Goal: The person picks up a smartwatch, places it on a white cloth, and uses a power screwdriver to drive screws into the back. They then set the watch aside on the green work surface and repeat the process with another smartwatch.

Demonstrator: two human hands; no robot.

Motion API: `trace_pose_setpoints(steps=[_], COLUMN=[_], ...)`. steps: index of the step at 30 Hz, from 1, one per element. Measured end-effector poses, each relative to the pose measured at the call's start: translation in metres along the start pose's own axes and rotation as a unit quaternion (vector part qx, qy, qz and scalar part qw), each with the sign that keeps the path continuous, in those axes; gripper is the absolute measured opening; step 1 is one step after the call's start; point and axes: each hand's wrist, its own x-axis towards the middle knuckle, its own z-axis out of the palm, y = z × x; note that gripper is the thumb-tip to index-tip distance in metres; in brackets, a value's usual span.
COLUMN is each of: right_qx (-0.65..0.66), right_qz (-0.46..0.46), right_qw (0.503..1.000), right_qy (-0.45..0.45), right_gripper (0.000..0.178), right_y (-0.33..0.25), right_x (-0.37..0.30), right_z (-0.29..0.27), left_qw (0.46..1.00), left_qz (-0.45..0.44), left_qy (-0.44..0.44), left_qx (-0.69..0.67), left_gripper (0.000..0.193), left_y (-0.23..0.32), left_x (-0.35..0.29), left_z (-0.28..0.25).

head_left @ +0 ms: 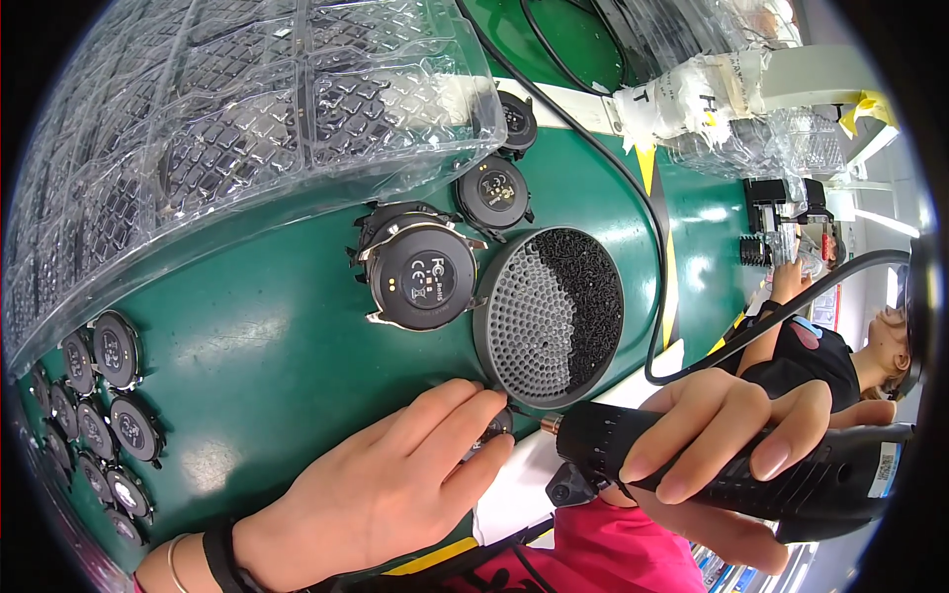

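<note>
My right hand is wrapped round a black electric screwdriver, held nearly level with its bit to the left. The bit reaches the edge of a round black watch case; whether it touches a screw cannot be made out. Over that case lies my left hand, its fingers closed on it and hiding most of it. Just beyond the fingers stands a round grey dish with a pitted floor, its right half heaped with small black screws. Left of the dish, a watch case rests back up on another.
Two more watch cases lie behind the dish. Several others are grouped at the far left. Stacked clear plastic trays cover the back left. A black cable crosses the green table. Another person sits at right.
</note>
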Motion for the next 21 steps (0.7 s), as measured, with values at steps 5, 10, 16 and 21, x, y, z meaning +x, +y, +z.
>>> trace_pose_setpoints(steps=[5,10,16,21], right_qx=[-0.031,0.054,0.158,0.124], right_qz=[0.011,0.063,0.047,0.224], right_qw=[0.999,0.991,0.973,0.949], right_qy=[0.0,-0.1,-0.159,-0.183], right_gripper=[0.086,0.077,0.078,0.023], right_y=[0.0,-0.006,0.013,-0.01], right_x=[-0.001,0.001,0.012,0.012], right_z=[0.004,-0.004,-0.001,-0.018], left_qw=[1.0,0.999,0.998,0.998], left_qz=[-0.005,-0.025,-0.03,-0.028], left_qy=[0.005,0.005,0.002,0.01], left_qx=[-0.008,-0.037,-0.052,-0.052], left_gripper=[0.025,0.036,0.035,0.035], left_y=[0.001,0.002,0.001,0.002], left_x=[-0.001,-0.001,-0.001,0.0], left_z=[0.001,0.001,0.0,0.001])
